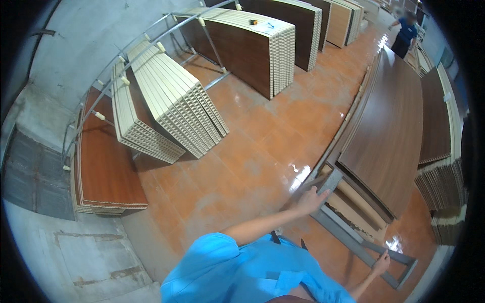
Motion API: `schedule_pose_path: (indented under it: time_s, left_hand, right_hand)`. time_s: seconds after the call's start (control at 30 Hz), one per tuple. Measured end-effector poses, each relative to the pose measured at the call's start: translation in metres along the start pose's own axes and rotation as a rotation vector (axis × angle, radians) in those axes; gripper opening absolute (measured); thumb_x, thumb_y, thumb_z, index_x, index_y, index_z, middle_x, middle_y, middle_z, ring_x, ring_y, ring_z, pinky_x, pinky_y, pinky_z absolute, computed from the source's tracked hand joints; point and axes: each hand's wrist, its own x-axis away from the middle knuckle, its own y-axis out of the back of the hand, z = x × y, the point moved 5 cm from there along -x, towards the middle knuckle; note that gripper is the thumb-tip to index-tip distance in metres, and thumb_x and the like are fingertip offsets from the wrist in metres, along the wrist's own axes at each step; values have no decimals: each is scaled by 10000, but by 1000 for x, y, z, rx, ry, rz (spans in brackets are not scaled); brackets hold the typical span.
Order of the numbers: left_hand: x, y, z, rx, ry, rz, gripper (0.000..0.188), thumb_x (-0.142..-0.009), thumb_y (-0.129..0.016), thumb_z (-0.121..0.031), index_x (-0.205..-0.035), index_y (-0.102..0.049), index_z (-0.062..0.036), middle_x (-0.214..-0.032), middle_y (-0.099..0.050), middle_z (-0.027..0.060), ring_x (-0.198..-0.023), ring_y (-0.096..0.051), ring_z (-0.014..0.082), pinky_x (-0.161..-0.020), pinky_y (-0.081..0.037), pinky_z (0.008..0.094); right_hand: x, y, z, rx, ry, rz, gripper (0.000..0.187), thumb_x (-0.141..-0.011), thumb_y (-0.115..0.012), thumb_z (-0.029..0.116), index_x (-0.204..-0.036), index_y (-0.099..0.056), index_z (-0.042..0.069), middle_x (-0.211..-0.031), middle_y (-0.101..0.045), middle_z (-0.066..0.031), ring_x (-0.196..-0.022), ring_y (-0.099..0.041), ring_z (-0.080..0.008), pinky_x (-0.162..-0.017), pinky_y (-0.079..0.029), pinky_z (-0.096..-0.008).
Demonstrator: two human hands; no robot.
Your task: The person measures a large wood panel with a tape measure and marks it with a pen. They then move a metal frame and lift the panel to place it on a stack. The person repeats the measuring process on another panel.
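My left hand [309, 202] is closed on the upper end of a grey frame [343, 233], which looks like part of a trolley or rack. Lower on the right, my right hand [382, 263] has its fingers wrapped round a thin bar of the same frame. Just beyond the frame lies a stack of wide brown wood-grain panels [386, 131], the top one smooth and slightly glossy. Tan rolled or folded sheet material [359, 204] shows between the frame and the panels. The palm sides of both hands are hidden.
Upright door-like panels [177, 101] lean in a metal pipe rack [166, 33] at left. More stacks [237, 48] line the far side, a small tape-measure-like object [253, 22] on one. Panels [437, 121] stand at right. A person [405, 34] stands far off on orange tiles [252, 151].
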Motion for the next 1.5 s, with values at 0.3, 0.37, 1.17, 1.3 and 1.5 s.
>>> schedule_pose_path:
  time_s: [0.3,0.37,1.17,1.3,1.5]
  left_hand:
    - [20,2,16,-16,18,85,949,-972,-452,-696,-1342,-462,177,-1237,-602,402,-1226,-580,499,-1040,-454,506]
    - [23,4,17,11,-1,100,923,-977,-449,-687,-1357,-462,153,-1270,-583,396,-1227,-573,487,-1018,-457,500]
    - [531,310,753,1264,1000,-1657,206,-992,-585,-207,-1108,-658,-53,-886,-667,29,-686,-592,160,-608,-499,333]
    - [483,264,733,1371,669,-1904,304,-996,-543,-316,-927,-645,-37,-789,-580,32,-687,-540,156,-621,-448,374]
    - [347,180,616,1030,910,-1111,289,-962,-595,-330,-1051,-683,-69,-1006,-677,131,-870,-669,237,-798,-547,394]
  right_hand:
    - [-15,-55,183,-431,137,296,350,-1029,-596,323,-1007,-645,-23,-799,-593,-40,-745,-523,-123,-681,-454,-296]
    - [25,-76,319,-523,566,347,301,-1024,-608,250,-1045,-642,-49,-825,-630,-74,-783,-560,-125,-723,-474,-296]
    - [483,-362,685,398,1498,1202,375,-949,-626,387,-1012,-709,27,-860,-721,-173,-827,-709,-295,-748,-559,-406]
    - [543,-457,678,378,1272,1550,359,-962,-617,370,-1055,-707,36,-919,-752,-177,-891,-724,-339,-790,-573,-402]
    - [581,-622,622,679,1977,1537,343,-806,-783,329,-1005,-743,52,-920,-759,-132,-800,-729,-291,-744,-579,-416]
